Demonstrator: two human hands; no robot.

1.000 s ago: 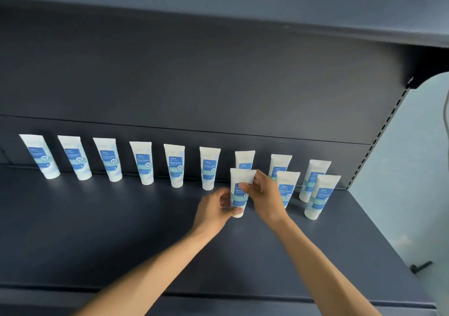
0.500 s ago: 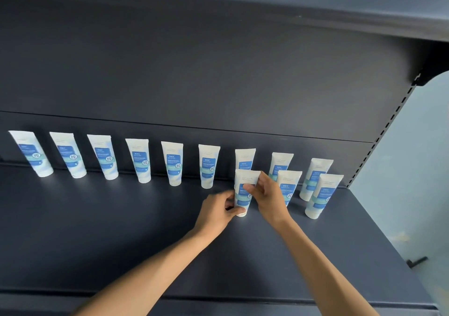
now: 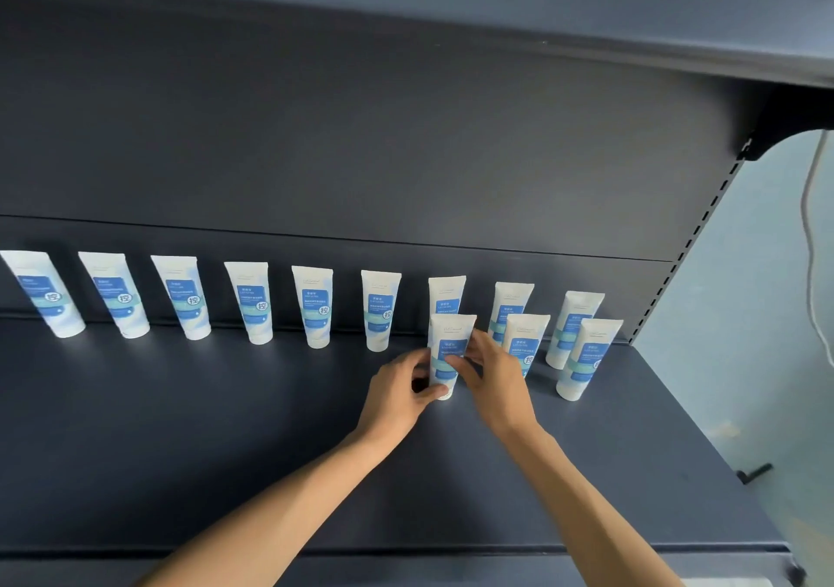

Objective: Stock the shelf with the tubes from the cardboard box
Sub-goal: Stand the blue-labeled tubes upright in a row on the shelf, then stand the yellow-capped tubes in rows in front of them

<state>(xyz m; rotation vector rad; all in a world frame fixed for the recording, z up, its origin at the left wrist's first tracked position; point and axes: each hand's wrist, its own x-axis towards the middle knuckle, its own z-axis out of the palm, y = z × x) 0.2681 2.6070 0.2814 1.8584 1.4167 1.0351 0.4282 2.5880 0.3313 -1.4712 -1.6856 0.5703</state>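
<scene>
A white tube with a blue label [image 3: 449, 343] stands cap-down on the dark blue shelf [image 3: 225, 442], in front of the back row. My left hand [image 3: 397, 395] pinches its lower left side near the cap. My right hand [image 3: 494, 381] pinches its right side and label with the fingertips. Behind it, several identical tubes [image 3: 255, 302] stand in a row along the back panel. Two more front-row tubes [image 3: 525, 343] [image 3: 586, 358] stand to the right of the held one. The cardboard box is out of view.
The upper shelf [image 3: 586, 13] overhangs the space. The slotted right upright [image 3: 690, 243] marks the shelf's right end, with a pale wall and a hanging cable [image 3: 812, 243] beyond. The shelf's front lip [image 3: 406, 555] runs under my forearms.
Both hands stay on the front tube. My right fingers have slid down from its top edge to the label. The view has shifted slightly.
</scene>
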